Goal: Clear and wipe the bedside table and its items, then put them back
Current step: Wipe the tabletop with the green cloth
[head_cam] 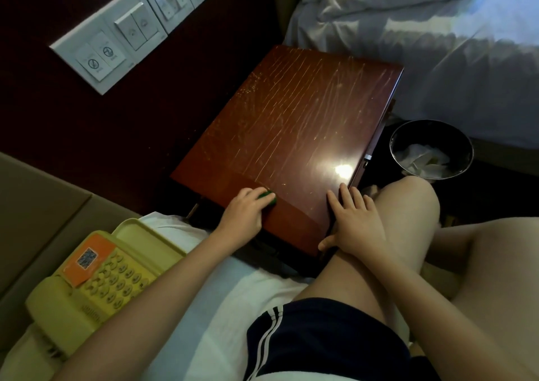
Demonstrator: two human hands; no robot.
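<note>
From my feed: the desk (pixel 291 112) has a red-brown wooden top, streaked all over with pale lines, a darker band along its near edge and a bright glare spot near the front right. On it I see only the left hand (pixel 243 216), fingers curled over a small green pad (pixel 267 196) at the near edge, and the right hand (pixel 354 220) lying flat at the near right corner. A yellow telephone (pixel 96 281) lies on the white-sheeted bed (pixel 210 293) to the left, and a round waste bin (pixel 431 150) holding crumpled white material stands on the dark floor (pixel 495 194) just beside the desk.
</note>
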